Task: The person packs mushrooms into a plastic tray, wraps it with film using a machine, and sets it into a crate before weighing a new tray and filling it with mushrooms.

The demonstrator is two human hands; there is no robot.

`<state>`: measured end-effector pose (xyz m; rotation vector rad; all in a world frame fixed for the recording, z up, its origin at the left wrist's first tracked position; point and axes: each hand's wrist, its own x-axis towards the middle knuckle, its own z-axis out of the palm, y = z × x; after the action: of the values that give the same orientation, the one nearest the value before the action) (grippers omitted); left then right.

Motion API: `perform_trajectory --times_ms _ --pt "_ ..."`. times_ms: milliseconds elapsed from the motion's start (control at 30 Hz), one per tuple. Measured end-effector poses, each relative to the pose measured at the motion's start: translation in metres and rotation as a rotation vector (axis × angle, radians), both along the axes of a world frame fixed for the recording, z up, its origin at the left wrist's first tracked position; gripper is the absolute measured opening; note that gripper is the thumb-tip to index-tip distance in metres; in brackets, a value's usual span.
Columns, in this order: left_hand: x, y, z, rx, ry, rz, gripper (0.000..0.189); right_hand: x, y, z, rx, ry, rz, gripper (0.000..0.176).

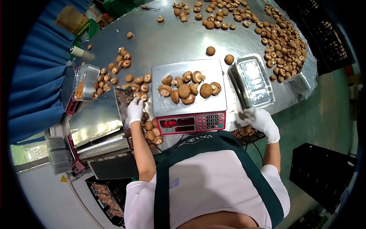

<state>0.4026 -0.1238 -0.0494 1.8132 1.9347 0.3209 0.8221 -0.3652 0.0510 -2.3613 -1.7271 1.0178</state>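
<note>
Brown mushrooms (184, 91) on the scale (214, 107) should feel light, springy and easily bruised; I'd cradle their caps. Left of the scale, my left hand (135, 111) is among more; my right hand (263, 123) curls to its right. Whether either pinches anything, I cannot tell.

The scale (213, 122) is red (its digits too), the apron (162, 194) green.

Blue curtain (38, 80) down L side, cardboard box (69, 19) nr its top w/ green crate (89, 31) just beside, yellow warning sticker (63, 178) on wht. wall (42, 191) btm L, blk. crate (320, 171) on grn. flr. (324, 110) at R.
</note>
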Motion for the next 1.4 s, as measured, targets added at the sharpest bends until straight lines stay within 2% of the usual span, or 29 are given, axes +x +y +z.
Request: perform_trajectory --times_ms 67,167,233,267,333,367,400,433,467,500,533,600,667,733,800,833,867,933,967,1000,1067,1133,1200,1267,1333,1400 --pt "0.007 0.004 -0.018 0.12 0.14 -0.033 0.033 -0.007 0.021 -0.005 0.277 -0.018 0.106 0.031" --pt "0.021 0.009 -0.028 0.109 0.295 -0.079 0.044 -0.029 0.058 0.007 0.356 0.008 0.173 0.031" --pt "0.021 0.017 -0.051 0.126 0.402 -0.113 0.055 -0.038 0.079 0.005 0.428 0.06 0.226 0.032" --pt "0.024 0.02 -0.052 0.124 0.417 -0.096 0.05 -0.046 0.088 0.01 0.418 0.033 0.253 0.032" --pt "0.03 0.019 -0.031 0.069 0.34 -0.063 0.047 -0.056 0.103 0.011 0.44 0.11 0.281 0.032" --pt "0.03 0.019 -0.026 0.099 0.295 -0.021 0.046 -0.059 0.107 0.01 0.499 0.089 0.321 0.031" --pt "0.03 0.021 -0.019 0.17 0.271 0.008 0.048 -0.061 0.112 0.01 0.417 0.096 0.297 0.031" --pt "0.032 0.023 -0.012 0.178 0.18 0.042 0.049 -0.063 0.114 0.008 0.438 0.119 0.284 0.033" --pt "0.038 0.022 0.008 0.182 0.09 0.077 0.05 -0.065 0.116 0.006 0.457 0.144 0.273 0.034" --pt "0.04 0.021 0.017 0.272 -0.174 0.042 0.052 -0.068 0.117 0.005 0.458 0.143 0.264 0.034" --pt "0.054 0.013 0.044 0.252 -0.376 0.01 0.051 -0.072 0.118 0.004 0.551 0.239 0.229 0.037" --pt "0.077 -0.001 0.072 0.216 -0.578 -0.09 0.05 -0.082 0.122 0.003 0.642 0.335 0.194 0.04" --pt "0.111 -0.027 0.105 0.152 -0.687 -0.229 0.051 -0.096 0.129 0.003 0.891 0.546 0.147 0.052" --pt "0.134 -0.046 0.116 0.007 -0.615 -0.406 0.052 -0.104 0.131 0.003 0.896 0.556 0.13 0.054" --pt "0.151 -0.058 0.112 0.099 -0.653 -0.509 0.052 -0.107 0.135 -0.003 1.018 0.446 0.149 0.053" --pt "0.154 -0.059 0.116 0.14 -0.61 -0.543 0.049 -0.102 0.137 -0.008 1.032 0.447 0.149 0.052" --pt "0.153 -0.056 0.115 0.141 -0.611 -0.546 0.049 -0.098 0.139 -0.012 1.01 0.553 0.103 0.05" --pt "0.144 -0.042 0.109 0.119 -0.644 -0.397 0.044 -0.085 0.138 -0.014 1.032 0.257 0.061 0.048" --pt "0.139 -0.032 0.1 0.227 -0.603 -0.365 0.04 -0.076 0.139 -0.014 0.892 0.16 0.109 0.048" --pt "0.133 -0.022 0.095 0.34 -0.435 -0.399 0.04 -0.069 0.139 -0.01 0.703 0.096 0.122 0.047" --pt "0.125 -0.008 0.082 0.45 -0.26 -0.497 0.035 -0.061 0.143 -0.03 0.61 -0.009 0.185 0.049" --pt "0.121 -0.001 0.072 0.368 -0.234 -0.512 0.032 -0.058 0.146 -0.054 0.674 0.046 0.173 0.05" --pt "0.118 0.0 0.071 0.279 -0.206 -0.522 0.028 -0.057 0.145 -0.053 0.731 0.107 0.162 0.051" --pt "0.116 -0.003 0.069 0.177 -0.628 -0.305 0.024 -0.054 0.139 -0.05 0.743 0.213 0.008 0.052" --pt "0.11 -0.005 0.072 0.273 -0.691 -0.238 0.023 -0.049 0.133 -0.049 0.74 0.213 -0.062 0.049" --pt "0.1 -0.012 0.084 0.205 -0.853 -0.14 0.023 -0.045 0.123 -0.042 0.737 0.253 -0.105 0.046"
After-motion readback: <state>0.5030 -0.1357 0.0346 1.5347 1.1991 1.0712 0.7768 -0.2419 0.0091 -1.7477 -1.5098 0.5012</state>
